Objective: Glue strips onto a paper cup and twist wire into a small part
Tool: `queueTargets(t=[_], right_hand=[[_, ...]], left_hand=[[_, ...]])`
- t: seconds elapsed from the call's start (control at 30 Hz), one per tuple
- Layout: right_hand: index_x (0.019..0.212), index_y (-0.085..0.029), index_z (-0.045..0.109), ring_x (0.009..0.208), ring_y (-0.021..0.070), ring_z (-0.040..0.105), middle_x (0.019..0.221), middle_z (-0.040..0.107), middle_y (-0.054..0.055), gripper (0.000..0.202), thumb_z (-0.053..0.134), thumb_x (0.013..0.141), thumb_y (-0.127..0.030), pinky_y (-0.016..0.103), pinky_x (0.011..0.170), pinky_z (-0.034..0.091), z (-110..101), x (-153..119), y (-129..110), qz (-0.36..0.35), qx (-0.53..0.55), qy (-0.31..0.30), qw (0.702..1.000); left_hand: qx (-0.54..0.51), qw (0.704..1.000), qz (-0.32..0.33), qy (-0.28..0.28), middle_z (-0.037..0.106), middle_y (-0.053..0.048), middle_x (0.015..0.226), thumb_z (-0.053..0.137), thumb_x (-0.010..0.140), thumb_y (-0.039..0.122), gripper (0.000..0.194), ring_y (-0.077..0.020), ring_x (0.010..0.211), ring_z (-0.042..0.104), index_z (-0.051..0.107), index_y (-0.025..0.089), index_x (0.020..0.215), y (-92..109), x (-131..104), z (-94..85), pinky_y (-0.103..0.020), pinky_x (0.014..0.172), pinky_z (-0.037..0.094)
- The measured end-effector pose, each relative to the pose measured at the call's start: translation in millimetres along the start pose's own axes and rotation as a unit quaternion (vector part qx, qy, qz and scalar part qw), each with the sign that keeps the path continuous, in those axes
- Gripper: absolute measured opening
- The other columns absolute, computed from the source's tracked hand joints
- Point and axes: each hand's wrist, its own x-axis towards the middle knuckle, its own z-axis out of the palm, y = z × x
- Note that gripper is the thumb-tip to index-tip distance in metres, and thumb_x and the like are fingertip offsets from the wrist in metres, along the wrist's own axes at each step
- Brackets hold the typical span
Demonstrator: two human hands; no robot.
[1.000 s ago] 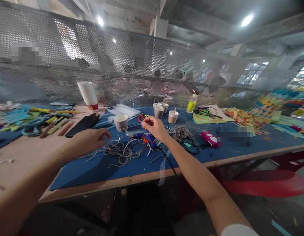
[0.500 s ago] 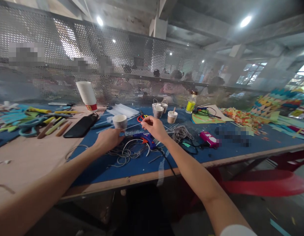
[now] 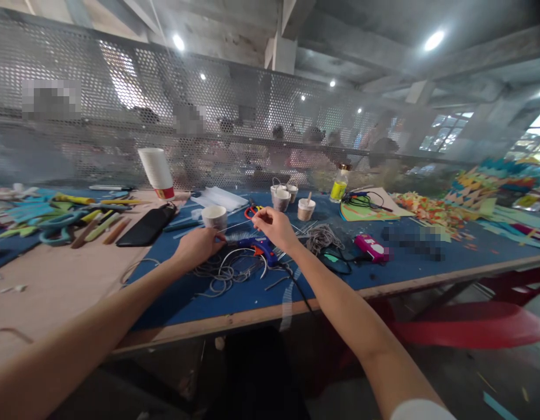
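Observation:
A thin pale strand point(image 3: 237, 225) stretches between my two hands; cord or wire, I cannot tell which. My left hand point(image 3: 199, 246) pinches its left end, close to a paper cup point(image 3: 214, 217) standing just behind the fingers. With thumb and fingertips pressed together, my right hand point(image 3: 274, 227) grips the other end. Beneath the hands lies a blue hot glue gun point(image 3: 265, 249) with an orange trigger, beside loops of grey cord point(image 3: 228, 277). Scissors with red and yellow handles point(image 3: 251, 211) lie partly hidden behind my right hand.
Small wrapped cups point(image 3: 280, 200), a cup with a stick point(image 3: 305, 209) and a yellow-labelled bottle point(image 3: 340, 185) stand farther back. Left are a black phone point(image 3: 146, 225) and a cup stack point(image 3: 157, 172). Right are bundled cord point(image 3: 325, 238), a magenta device point(image 3: 371, 248) and a red stool point(image 3: 471, 325).
Both hands keep their pinch on the strand and hardly move. The whole view shifts slightly, with things on the left appearing a little farther right.

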Motion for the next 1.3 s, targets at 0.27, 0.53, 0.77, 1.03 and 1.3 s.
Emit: queueTargets(t=[0.27,0.53,0.77,1.03,1.3], right_hand=[[0.088,-0.019,0.061,0.071,0.0133,0.064,0.079,0.068,0.002,0.018,0.055,0.088,-0.035,0.027,0.074,0.051,-3.2,1.6,2.8,-0.006,-0.016,0.012,1.0],[0.085,-0.02,0.062,0.071,0.0156,0.066,0.075,0.069,0.001,0.02,0.055,0.086,-0.038,0.027,0.072,0.051,-12.1,10.1,20.6,0.025,-0.05,0.091,0.994],[0.082,-0.02,0.063,0.073,0.018,0.066,0.078,0.07,0.004,0.021,0.057,0.084,-0.04,0.029,0.069,0.05,-21.0,21.6,43.6,0.067,-0.13,0.141,0.979],[0.076,-0.02,0.064,0.073,0.0196,0.065,0.074,0.069,0.005,0.022,0.06,0.085,-0.04,0.031,0.072,0.048,-28.0,30.4,54.4,0.092,-0.249,0.175,0.948],[0.097,-0.018,0.068,0.08,0.0156,0.067,0.088,0.072,0.006,0.034,0.05,0.093,-0.047,0.028,0.078,0.052,9.0,19.1,4.5,-0.015,0.006,-0.074,0.997]], left_hand=[[-0.006,1.0,-0.004,0.027,0.073,-0.011,0.09,0.049,0.082,0.04,0.032,-0.0289,0.083,0.066,0.07,0.021,0.096,5.2,-7.6,-4.9,-0.029,0.062,0.04],[-0.109,0.988,-0.025,0.106,0.07,-0.004,0.076,0.053,0.08,0.048,0.03,-0.0239,0.073,0.065,0.068,0.022,0.087,-16.7,-26.5,-23.8,-0.028,0.061,0.039],[-0.394,0.911,-0.015,0.119,0.059,0.003,0.055,0.064,0.077,0.044,0.028,-0.0145,0.053,0.054,0.062,0.017,0.083,-29.2,-23.9,-18.6,-0.025,0.052,0.038],[-0.522,0.846,-0.017,0.105,0.055,0.004,0.056,0.068,0.078,0.041,0.028,-0.0107,0.054,0.047,0.062,0.014,0.083,-25.1,-24.0,-21.1,-0.025,0.054,0.036],[-0.553,0.827,-0.009,0.1,0.055,0.003,0.056,0.07,0.073,0.045,0.03,-0.0113,0.052,0.048,0.06,0.017,0.077,-13.2,-28.0,-19.9,-0.025,0.052,0.035]])
